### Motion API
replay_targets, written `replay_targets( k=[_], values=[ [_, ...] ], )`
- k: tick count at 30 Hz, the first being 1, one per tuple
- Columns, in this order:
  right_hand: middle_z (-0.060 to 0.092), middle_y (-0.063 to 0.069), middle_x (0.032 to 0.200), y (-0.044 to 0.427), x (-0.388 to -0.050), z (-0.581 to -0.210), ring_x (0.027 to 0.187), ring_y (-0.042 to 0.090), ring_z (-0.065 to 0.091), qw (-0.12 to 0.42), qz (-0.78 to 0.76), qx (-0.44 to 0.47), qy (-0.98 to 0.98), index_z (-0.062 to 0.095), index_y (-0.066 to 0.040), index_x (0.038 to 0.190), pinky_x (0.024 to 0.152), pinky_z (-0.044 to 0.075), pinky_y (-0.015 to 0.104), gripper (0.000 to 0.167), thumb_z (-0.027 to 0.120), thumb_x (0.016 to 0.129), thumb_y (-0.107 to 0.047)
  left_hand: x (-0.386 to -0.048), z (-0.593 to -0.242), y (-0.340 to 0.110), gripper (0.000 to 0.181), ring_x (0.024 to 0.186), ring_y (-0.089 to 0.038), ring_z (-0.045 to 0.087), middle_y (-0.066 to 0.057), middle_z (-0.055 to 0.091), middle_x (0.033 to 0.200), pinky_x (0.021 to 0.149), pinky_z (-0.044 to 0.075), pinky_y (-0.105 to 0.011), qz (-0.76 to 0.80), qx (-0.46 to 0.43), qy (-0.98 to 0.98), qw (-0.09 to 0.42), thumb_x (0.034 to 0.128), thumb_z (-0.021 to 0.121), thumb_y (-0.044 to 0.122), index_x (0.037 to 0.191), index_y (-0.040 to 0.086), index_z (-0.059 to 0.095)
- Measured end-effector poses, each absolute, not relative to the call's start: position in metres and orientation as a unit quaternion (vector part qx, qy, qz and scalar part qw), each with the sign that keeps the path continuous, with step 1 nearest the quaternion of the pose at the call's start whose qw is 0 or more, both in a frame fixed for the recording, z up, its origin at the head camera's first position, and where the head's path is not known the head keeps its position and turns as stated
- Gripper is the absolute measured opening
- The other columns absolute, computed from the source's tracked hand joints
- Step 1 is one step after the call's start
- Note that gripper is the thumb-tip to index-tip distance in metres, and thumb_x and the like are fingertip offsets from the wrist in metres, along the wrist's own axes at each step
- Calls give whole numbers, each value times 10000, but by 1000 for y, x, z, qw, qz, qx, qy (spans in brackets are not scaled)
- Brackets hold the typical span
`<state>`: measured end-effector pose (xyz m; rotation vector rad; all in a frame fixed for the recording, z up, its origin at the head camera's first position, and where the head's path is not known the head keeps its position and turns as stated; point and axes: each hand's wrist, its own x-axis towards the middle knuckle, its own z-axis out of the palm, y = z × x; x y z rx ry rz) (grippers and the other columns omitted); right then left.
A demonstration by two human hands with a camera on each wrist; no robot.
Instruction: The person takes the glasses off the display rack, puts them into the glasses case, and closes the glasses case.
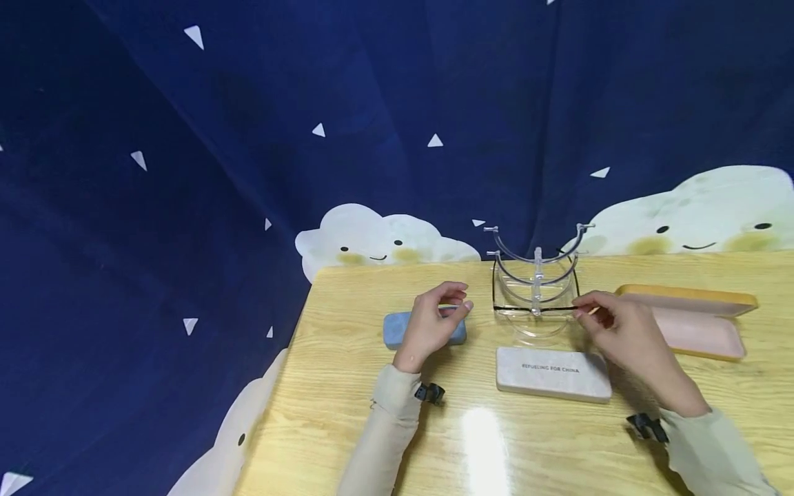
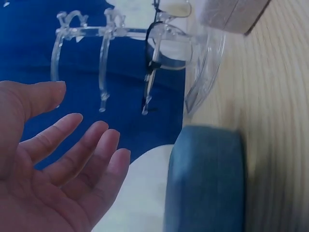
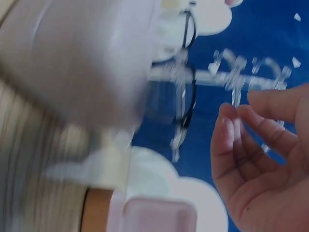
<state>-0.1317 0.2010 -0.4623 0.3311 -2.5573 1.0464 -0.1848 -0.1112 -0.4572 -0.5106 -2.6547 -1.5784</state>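
A clear display stand (image 1: 538,265) with several curved arms stands near the back of the table. Black-rimmed glasses (image 1: 558,309) rest on its lowest arm, lenses toward me. My right hand (image 1: 633,334) is beside the glasses' right end. In the right wrist view, its loosely curled fingers (image 3: 224,140) stand apart from the rim and hold nothing. My left hand (image 1: 432,324) hovers over a blue glasses case (image 1: 395,332), which it partly covers in the head view. The left wrist view shows its fingers (image 2: 104,154) spread and relaxed, with nothing in them.
A whitish glasses case (image 1: 552,375) with lettering lies shut in front of the stand. To the right, an orange case (image 1: 701,335) with a pink lining lies open. A dark blue curtain (image 1: 372,103) with clouds hangs behind the wooden table (image 1: 322,413).
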Motion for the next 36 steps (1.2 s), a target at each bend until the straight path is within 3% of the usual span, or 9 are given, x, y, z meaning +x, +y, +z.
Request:
replay_targets(
  k=[5, 11, 18, 21, 27, 36],
  values=[
    [747, 119, 860, 222, -137, -471, 668, -109, 514, 151, 382, 65, -909, 726, -34, 1055, 568, 413, 128, 125, 732, 940, -82, -192, -464, -93, 313, 1043, -216, 745, -168, 751, 1181, 840, 607, -228, -507, -158, -847, -17, 990, 721, 187, 1295, 119, 704],
    [725, 283, 1100, 227, -144, -485, 754, -147, 576, 83, 441, 44, -892, 609, 71, 1303, 602, 526, 154, 367, 686, 992, -108, -199, -470, -78, 511, 1042, -220, 777, -167, 751, 1217, 837, 610, -235, -503, -123, -853, -66, 974, 749, 216, 1447, 88, 604],
    [650, 360, 1292, 223, -153, -493, 845, -112, 648, -14, 483, 38, -874, 371, 130, 1526, 667, 604, 230, 611, 635, 1032, -113, -203, -481, -70, 604, 1008, -194, 783, -146, 764, 1197, 709, 590, -175, -513, -112, -845, -99, 981, 740, 193, 1495, -34, 519],
    [647, 361, 1299, 221, -154, -493, 862, -131, 629, -30, 485, 37, -873, 333, 132, 1548, 688, 594, 217, 640, 630, 1033, -104, -204, -483, -69, 604, 1007, -195, 781, -153, 763, 1196, 703, 584, -164, -520, -116, -839, -109, 993, 723, 180, 1501, -56, 498],
    [673, 331, 1267, 216, -154, -494, 862, -124, 616, -34, 479, 27, -877, 337, 113, 1556, 701, 540, 147, 656, 643, 1035, -142, -202, -486, -63, 591, 1017, -223, 778, -184, 755, 1198, 788, 639, -259, -534, -120, -827, -127, 991, 716, 128, 1501, -68, 490],
    [694, 306, 1259, 213, -151, -489, 860, -117, 628, -31, 478, 21, -878, 348, 90, 1563, 688, 520, 150, 627, 613, 1053, -160, -200, -487, -60, 505, 949, -212, 780, -178, 780, 1127, 748, 600, -170, -533, -137, -830, -96, 1000, 700, 130, 1454, -46, 562]
  ],
)
